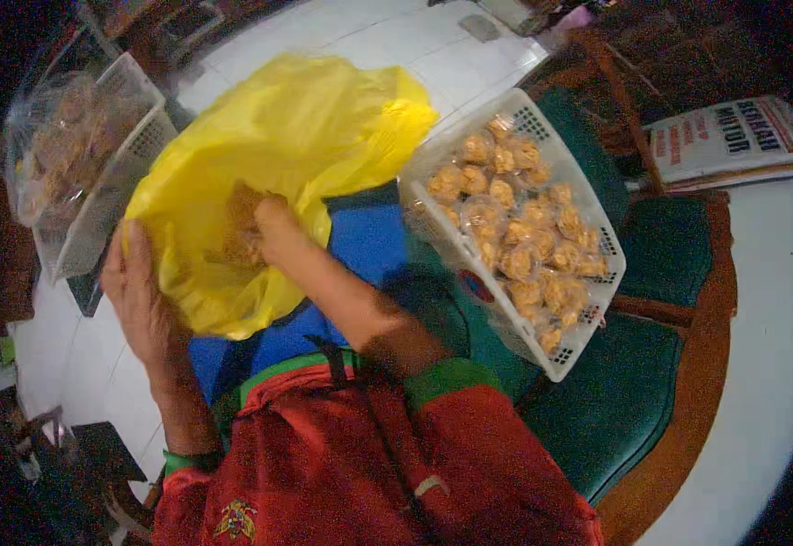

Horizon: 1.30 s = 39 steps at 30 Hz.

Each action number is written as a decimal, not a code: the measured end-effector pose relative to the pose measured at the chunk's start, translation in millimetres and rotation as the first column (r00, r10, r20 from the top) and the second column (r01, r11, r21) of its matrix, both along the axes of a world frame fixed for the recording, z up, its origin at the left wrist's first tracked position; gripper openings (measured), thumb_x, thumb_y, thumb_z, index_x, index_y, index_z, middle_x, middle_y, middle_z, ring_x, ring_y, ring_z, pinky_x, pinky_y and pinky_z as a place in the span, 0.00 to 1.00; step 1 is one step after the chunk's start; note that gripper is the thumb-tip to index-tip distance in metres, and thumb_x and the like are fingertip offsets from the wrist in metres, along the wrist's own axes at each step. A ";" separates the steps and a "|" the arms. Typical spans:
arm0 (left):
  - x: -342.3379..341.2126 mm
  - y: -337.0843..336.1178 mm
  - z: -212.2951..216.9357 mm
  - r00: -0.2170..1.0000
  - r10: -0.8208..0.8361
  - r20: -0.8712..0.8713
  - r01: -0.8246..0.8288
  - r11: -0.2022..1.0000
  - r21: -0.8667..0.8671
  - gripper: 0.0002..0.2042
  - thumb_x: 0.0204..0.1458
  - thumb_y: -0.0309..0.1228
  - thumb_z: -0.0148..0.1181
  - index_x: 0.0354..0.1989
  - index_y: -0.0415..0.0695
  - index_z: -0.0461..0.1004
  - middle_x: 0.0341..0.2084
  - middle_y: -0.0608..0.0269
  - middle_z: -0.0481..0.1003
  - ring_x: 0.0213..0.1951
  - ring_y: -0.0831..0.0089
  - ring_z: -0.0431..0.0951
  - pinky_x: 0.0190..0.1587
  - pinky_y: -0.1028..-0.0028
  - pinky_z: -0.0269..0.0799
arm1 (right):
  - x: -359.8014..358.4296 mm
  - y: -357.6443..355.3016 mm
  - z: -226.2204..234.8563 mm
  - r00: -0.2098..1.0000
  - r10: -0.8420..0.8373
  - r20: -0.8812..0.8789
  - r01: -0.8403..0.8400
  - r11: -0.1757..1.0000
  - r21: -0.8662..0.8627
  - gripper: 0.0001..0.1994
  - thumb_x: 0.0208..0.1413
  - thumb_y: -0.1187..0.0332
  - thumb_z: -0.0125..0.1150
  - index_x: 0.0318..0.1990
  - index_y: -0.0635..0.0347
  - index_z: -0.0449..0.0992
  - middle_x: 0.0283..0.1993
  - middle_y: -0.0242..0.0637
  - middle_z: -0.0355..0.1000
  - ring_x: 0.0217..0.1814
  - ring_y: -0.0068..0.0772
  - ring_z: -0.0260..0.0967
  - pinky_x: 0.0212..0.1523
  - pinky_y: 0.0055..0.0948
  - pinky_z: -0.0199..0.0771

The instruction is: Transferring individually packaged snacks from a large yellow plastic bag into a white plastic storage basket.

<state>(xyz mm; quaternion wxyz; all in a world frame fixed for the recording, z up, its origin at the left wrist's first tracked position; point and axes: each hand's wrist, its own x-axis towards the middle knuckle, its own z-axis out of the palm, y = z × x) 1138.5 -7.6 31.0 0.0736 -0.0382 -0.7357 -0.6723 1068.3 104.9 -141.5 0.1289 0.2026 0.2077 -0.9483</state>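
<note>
Two bare hands are meeting at one yellow bag [274, 132], its long axis running lower left to upper right. Brown food [241, 232] is lying inside the open mouth, just left of the right hand [274, 227], the nearer one. Right: fingers are dipping into the food; blur and food are hiding the tips, cannot tell how wide, or whether holding any. Left hand [134, 287]: fingers are resting along the bag's left rim, slightly parted; pinch or mere touch, cannot tell. Crate [556, 362] of snack packs [517, 259] is standing off right
</note>
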 end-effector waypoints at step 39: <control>-80.8 59.1 -77.1 1.000 0.021 -0.023 -0.021 1.000 -0.013 0.15 0.58 0.35 0.50 0.42 0.35 0.73 0.33 0.65 0.75 0.34 0.79 0.72 0.37 0.78 0.68 | 96.3 374.4 71.8 0.946 -0.009 0.323 -0.188 -0.828 0.528 0.39 0.43 0.46 0.62 0.59 0.62 0.60 0.61 0.49 0.58 0.61 0.55 0.56 0.58 0.53 0.54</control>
